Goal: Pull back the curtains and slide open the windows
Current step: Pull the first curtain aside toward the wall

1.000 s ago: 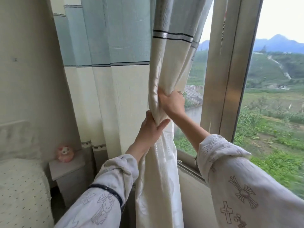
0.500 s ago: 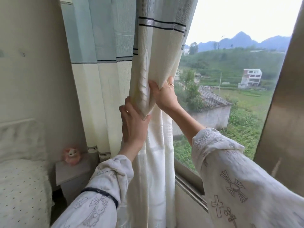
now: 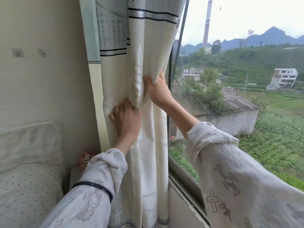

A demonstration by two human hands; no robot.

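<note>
A cream and pale blue curtain with dark stripes hangs bunched against the left wall beside the window. My left hand presses flat on its folds, fingers spread. My right hand, with a ring on one finger, grips the curtain's right edge at about the same height. A thin white sheer curtain hangs under the heavy one. The window glass to the right is uncovered and shows fields and houses; its lower frame runs along the sill.
A bed with a dotted cover lies at the lower left against the wall. A small pink toy sits on a low stand in the corner behind my left sleeve.
Both hands have carried the curtain leftward, gathering it against the wall. More glass is uncovered. My left hand went from gripping the fold to pressing on it.
</note>
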